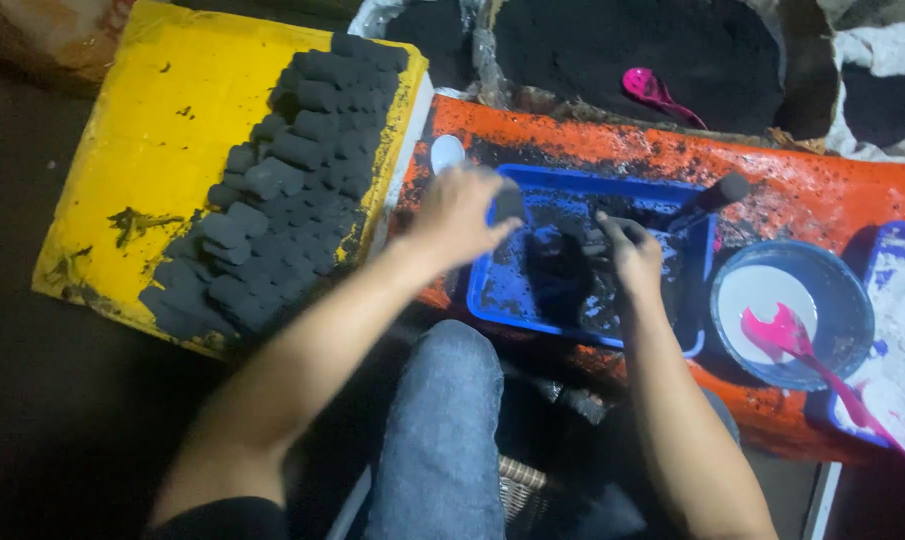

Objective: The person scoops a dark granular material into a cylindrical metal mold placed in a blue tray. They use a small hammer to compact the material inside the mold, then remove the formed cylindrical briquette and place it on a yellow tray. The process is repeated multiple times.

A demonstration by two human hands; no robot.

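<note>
Far left, a yellow board point(152, 130) is lying tilted on the dark floor; a big batch of dark grey blocks point(282, 190) is sitting on it in rough rows, packed tight and running from the top right corner down to the bottom edge, so the left half of the board is showing bare paint with a few black smudges.

Next over, the left hand point(459, 212) is hovering above the left end of the blue tray point(492, 300); fingers are spreading loose and open, and something small and dark is sitting at the fingertips, though it's too blurry to tell if it's actually being pinched. A small white round thing point(446, 152) is lying just beside that hand on the orange bench point(822, 180).

The tray is sitting on the bench and is smeared with black powder; the right hand point(632, 252) is reaching into the middle of it, fingers curling around a dark lump point(612, 232), all pretty sooty. A black tool handle point(712, 197) is sticking out of the tray's top right corner.

Right of that, a grey-blue bowl point(840, 300) of white stuff is holding a pink spoon point(802, 345); another pink spoon point(654, 92) is lying up top in the black powder behind the bench.
</note>
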